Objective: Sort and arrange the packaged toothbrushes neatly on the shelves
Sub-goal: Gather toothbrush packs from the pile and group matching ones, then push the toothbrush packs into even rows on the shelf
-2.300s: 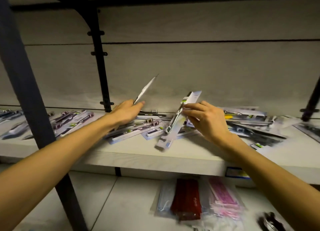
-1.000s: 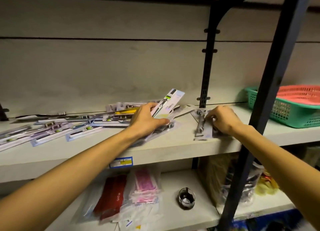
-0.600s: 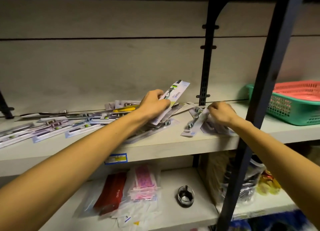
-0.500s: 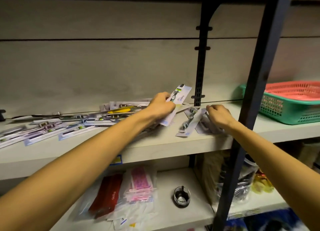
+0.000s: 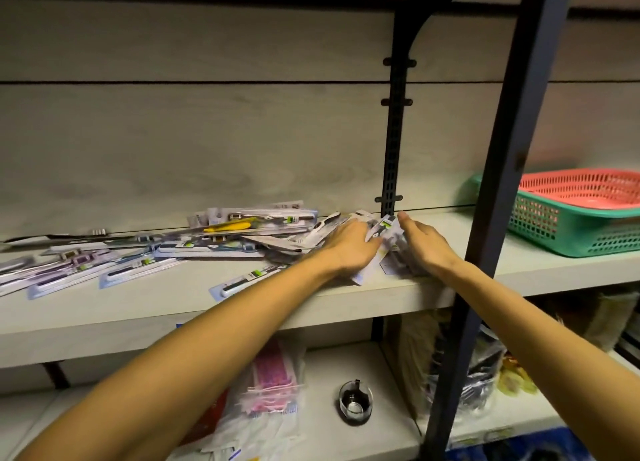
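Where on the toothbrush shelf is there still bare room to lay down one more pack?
Bare shelf lies between the right hand and the green basket, crossed by the front black post. A front strip before the scattered toothbrush packs is also bare. It is crowded from the far left up to the left hand, and between both hands.

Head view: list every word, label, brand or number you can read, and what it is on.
None can be read.
Toothbrush packs: printed cards and green patches, text too small and blurred.
Packs between the left hand and right hand: print smeared.
Shelf-edge tag: hidden by the left arm.
Lower-shelf packets: no legible text.
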Demonstrator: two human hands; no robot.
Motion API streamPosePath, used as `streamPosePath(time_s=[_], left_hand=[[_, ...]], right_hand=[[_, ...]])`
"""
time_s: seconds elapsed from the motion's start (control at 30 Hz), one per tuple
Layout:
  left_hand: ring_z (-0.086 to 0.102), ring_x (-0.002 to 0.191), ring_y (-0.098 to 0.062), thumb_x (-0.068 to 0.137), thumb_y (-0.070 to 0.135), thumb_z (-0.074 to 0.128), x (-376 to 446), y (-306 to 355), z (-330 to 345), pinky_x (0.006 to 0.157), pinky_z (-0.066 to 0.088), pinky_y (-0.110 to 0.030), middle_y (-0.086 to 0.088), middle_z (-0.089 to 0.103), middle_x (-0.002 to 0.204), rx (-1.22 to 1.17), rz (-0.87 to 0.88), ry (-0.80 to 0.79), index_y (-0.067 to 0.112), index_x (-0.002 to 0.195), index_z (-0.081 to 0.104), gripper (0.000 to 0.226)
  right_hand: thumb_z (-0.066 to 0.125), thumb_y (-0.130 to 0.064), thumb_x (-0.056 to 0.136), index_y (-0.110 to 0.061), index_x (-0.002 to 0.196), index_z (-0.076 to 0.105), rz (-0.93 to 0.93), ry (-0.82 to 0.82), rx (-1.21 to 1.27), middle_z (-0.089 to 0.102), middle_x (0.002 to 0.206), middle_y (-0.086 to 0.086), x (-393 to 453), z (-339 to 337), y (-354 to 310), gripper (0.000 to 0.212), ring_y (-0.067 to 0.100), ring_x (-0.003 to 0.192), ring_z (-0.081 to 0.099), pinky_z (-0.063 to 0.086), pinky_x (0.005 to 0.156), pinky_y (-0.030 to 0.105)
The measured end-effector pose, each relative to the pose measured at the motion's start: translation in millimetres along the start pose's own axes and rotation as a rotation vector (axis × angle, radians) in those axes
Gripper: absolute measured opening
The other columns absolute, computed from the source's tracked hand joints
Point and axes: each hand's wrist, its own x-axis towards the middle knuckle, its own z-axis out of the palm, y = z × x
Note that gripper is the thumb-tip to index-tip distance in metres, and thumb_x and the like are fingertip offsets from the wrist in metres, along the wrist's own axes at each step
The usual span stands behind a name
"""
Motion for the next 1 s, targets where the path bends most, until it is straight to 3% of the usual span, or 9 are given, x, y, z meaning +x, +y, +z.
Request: streamPosePath(time_s=[0.13, 0.23, 0.3, 0.43, 0.53, 0.7, 0.77, 0.9, 1.0], left_hand=[[0.063, 0.112, -0.030, 0.100, 0.039, 0.051, 5.3, -20.4, -35.5, 0.097, 0.050, -0.041, -0.009, 0.069, 0.123, 0.008, -0.024, 0.034, 0.014, 0.121, 0.068, 0.036], [0.065, 0.102, -0.034, 0.093, 0.040, 0.055, 7.0, -48.3, -63.8, 0.087, 0.054, -0.039, -0.012, 0.071, 0.107, 0.181, -0.099, 0.008, 0.012, 0.103, 0.072, 0.033], [0.064, 0.099, -0.034, 0.090, 0.043, 0.057, 6.4, -64.4, -73.2, 0.081, 0.053, -0.037, -0.012, 0.070, 0.105, 0.292, -0.161, -0.011, 0.013, 0.102, 0.071, 0.035], [0.062, 0.087, -0.027, 0.083, 0.058, 0.063, 6.6, -79.5, -71.8, 0.065, 0.044, -0.032, -0.006, 0.068, 0.096, 0.452, -0.217, -0.017, 0.017, 0.092, 0.068, 0.043], [0.057, 0.081, -0.024, 0.074, 0.076, 0.062, 9.6, -82.2, -66.8, 0.065, 0.040, -0.031, 0.001, 0.061, 0.082, 0.589, -0.202, 0.033, 0.021, 0.079, 0.060, 0.056], [0.055, 0.074, -0.020, 0.066, 0.091, 0.055, 14.4, -79.2, -63.8, 0.063, 0.039, -0.031, 0.002, 0.061, 0.077, 0.640, -0.201, 0.006, 0.021, 0.067, 0.050, 0.070], [0.053, 0.077, -0.021, 0.069, 0.088, 0.056, 14.6, -77.8, -60.7, 0.065, 0.036, -0.032, 0.002, 0.059, 0.079, 0.707, -0.176, -0.011, 0.021, 0.069, 0.046, 0.068], [0.059, 0.096, -0.029, 0.084, 0.065, 0.057, 17.0, -83.9, -55.5, 0.067, 0.032, -0.032, -0.005, 0.066, 0.104, 0.724, -0.129, 0.050, 0.020, 0.082, 0.049, 0.046], [0.055, 0.078, -0.028, 0.083, 0.065, 0.056, 16.1, -92.8, -59.5, 0.055, 0.028, -0.032, -0.003, 0.060, 0.081, 0.608, -0.171, 0.089, 0.017, 0.068, 0.050, 0.051]], right_hand=[[0.037, -0.049, 0.103, -0.009, 0.125, 0.061, -0.102, 0.079, -0.055, 0.064, 0.128, 0.014, 9.2, 3.2, -13.2, 0.052, 0.025, 0.105, 0.056, 0.043, 0.090, 0.035], [0.052, -0.036, 0.099, -0.010, 0.136, 0.054, -0.193, 0.040, -0.180, 0.059, 0.138, 0.009, 23.5, 10.6, -31.9, 0.045, 0.027, 0.123, 0.056, 0.045, 0.102, 0.038], [0.059, -0.031, 0.096, -0.011, 0.139, 0.052, -0.215, -0.040, -0.253, 0.057, 0.140, 0.009, 35.7, 17.4, -45.7, 0.049, 0.026, 0.127, 0.054, 0.044, 0.105, 0.038], [0.060, -0.029, 0.092, -0.016, 0.140, 0.049, -0.122, -0.119, -0.444, 0.055, 0.141, 0.011, 59.4, 26.8, -51.7, 0.052, 0.031, 0.128, 0.052, 0.044, 0.105, 0.041], [0.056, -0.035, 0.093, -0.017, 0.138, 0.050, -0.073, -0.137, -0.549, 0.057, 0.137, 0.013, 70.4, 34.2, -45.7, 0.048, 0.034, 0.126, 0.052, 0.045, 0.102, 0.042], [0.059, -0.044, 0.088, -0.016, 0.132, 0.053, 0.021, -0.162, -0.536, 0.060, 0.131, 0.013, 90.4, 48.0, -45.2, 0.053, 0.034, 0.119, 0.056, 0.047, 0.101, 0.041], [0.059, -0.051, 0.087, -0.014, 0.127, 0.055, 0.060, -0.150, -0.455, 0.061, 0.127, 0.013, 100.3, 51.1, -47.1, 0.055, 0.034, 0.115, 0.058, 0.048, 0.100, 0.042], [0.058, -0.054, 0.086, -0.018, 0.117, 0.056, 0.116, -0.106, -0.480, 0.060, 0.125, 0.013, 113.2, 56.7, -45.1, 0.048, 0.036, 0.116, 0.055, 0.047, 0.101, 0.044], [0.068, -0.049, 0.080, -0.021, 0.103, 0.054, 0.137, -0.063, -0.461, 0.062, 0.120, 0.011, 120.6, 57.6, -40.7, 0.039, 0.034, 0.112, 0.056, 0.046, 0.100, 0.043]])
